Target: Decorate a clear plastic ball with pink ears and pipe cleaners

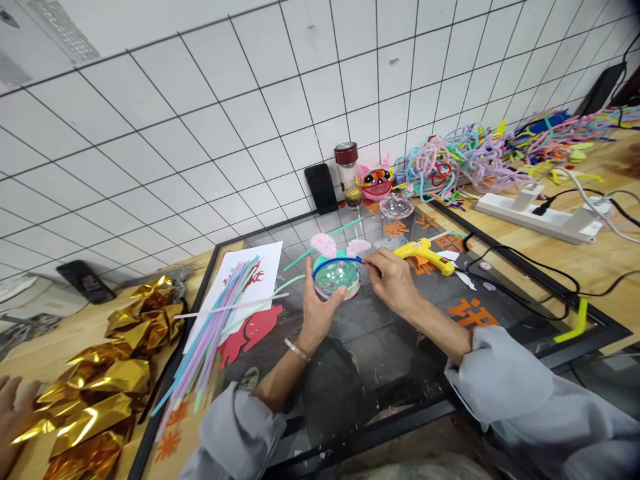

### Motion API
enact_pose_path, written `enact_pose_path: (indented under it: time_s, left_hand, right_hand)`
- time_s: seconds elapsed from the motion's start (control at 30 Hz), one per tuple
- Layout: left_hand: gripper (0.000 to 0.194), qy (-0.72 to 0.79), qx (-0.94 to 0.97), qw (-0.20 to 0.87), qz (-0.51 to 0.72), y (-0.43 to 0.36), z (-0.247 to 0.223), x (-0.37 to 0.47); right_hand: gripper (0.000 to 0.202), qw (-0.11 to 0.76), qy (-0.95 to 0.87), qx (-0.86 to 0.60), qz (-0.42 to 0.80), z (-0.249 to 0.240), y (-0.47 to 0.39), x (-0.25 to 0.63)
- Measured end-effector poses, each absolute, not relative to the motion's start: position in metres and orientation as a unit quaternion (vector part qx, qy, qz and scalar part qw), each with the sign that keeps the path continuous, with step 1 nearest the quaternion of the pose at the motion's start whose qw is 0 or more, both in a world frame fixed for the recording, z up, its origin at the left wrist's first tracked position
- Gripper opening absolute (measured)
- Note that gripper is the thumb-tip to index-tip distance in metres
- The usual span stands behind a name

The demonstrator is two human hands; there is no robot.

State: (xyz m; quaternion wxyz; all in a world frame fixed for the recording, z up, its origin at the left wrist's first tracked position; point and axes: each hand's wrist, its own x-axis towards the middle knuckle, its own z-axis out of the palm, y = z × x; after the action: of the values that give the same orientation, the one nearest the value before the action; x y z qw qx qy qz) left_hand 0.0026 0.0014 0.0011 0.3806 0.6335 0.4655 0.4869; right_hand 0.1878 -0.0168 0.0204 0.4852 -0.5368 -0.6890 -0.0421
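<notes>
My left hand (323, 308) grips a round, clear bowl-like craft piece (339, 277) by its left side, thumb over the near edge. Green fuzzy strands cover its far part, and two pink ear shapes (324, 245) stand up from it. A dark blue pipe cleaner (327, 264) lies across its upper rim. Its right end is pinched in the fingers of my right hand (393, 279). Just beyond that hand lies a yellow glue gun (425, 253). Several loose purple, blue and green pipe cleaners (213, 327) rest on white paper (270, 257) to the left, beside red paper cutouts (255, 332).
At the back stand a black phone (321, 188), a glass jar (349, 177) and a pink animal-face craft (377, 183). Tangled pipe cleaners (450, 163) and a power strip (545, 217) sit right. Gold foil (100, 380) and another person's hand (15, 413) are left. Cables cross the right side.
</notes>
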Motion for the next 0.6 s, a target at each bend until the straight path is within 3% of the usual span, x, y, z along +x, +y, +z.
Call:
enact_pose_path:
  time_s: [0.37,0.6]
  left_hand:
    - [0.106,0.465,0.639,0.376,0.484,0.002,0.0,0.0]
    - [0.104,0.466,0.639,0.374,0.484,0.002,0.001,0.0]
  right_hand:
    - [0.023,0.498,-0.666,-0.553,0.05,0.015,-0.011,0.19]
    - [0.018,0.52,-0.618,-0.56,0.184,0.015,-0.006,0.19]
